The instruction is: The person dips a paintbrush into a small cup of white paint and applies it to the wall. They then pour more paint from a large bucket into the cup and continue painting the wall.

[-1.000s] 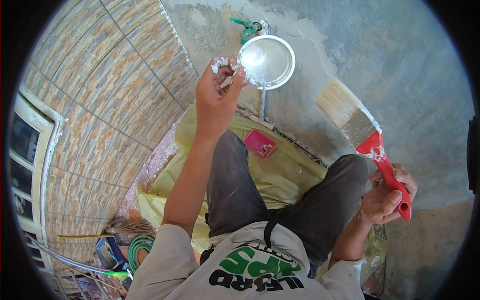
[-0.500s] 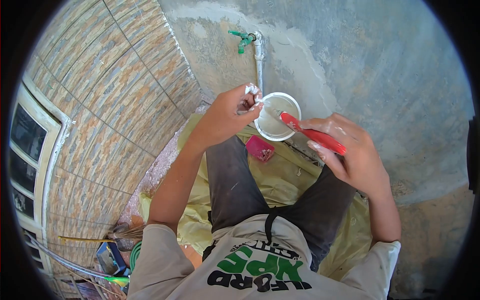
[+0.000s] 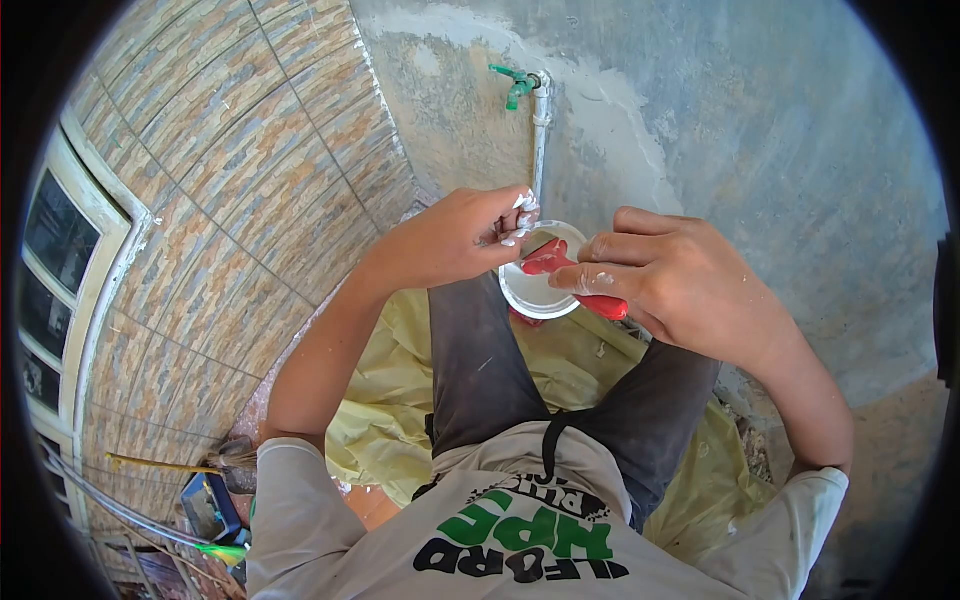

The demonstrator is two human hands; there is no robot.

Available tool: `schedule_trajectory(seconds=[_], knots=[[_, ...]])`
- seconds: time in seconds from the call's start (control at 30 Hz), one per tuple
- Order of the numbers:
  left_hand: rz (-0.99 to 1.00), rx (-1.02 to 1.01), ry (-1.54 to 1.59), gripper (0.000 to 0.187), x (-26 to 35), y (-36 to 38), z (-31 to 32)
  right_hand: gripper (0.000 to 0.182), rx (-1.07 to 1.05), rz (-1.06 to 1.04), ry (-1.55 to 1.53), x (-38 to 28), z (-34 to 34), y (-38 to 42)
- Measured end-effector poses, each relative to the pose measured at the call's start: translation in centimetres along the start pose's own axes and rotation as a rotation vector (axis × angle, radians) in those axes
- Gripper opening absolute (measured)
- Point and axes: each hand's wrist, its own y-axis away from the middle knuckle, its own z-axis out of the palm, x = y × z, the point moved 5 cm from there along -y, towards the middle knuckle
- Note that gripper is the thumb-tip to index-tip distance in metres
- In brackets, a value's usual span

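Pinched a white tub at its left rim with a white-smeared left hand; gripped a red-handled brush at the tub's mouth with the right hand, just right of the tub. Apparently risked tipping the tub through too hard a push of the brush against so slender a hold, with spills onto yellow sheeting beneath it.

The brush handle looks like smooth, glossy red plastic, and the white tub like smooth plastic too. Near the upper left corner of the grey wall, rough and matt as cement, sits a green plastic-looking tap. The yellow sheet shows thin, crinkled plastic along its left edge.
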Motion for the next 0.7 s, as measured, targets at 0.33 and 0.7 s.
schedule_trajectory(seconds=[0.33, 0.7], knots=[[0.094, -0.194, -0.138, 0.024, 0.8, -0.6, -0.6, 0.011, -0.078, -0.193, -0.078, -1.1, -0.9, -1.3], [0.193, -0.144, -0.261, 0.027, 2.7, 0.1, 1.0, 0.033, -0.167, -0.159, -0.104, -2.7, -4.0, 0.3]])
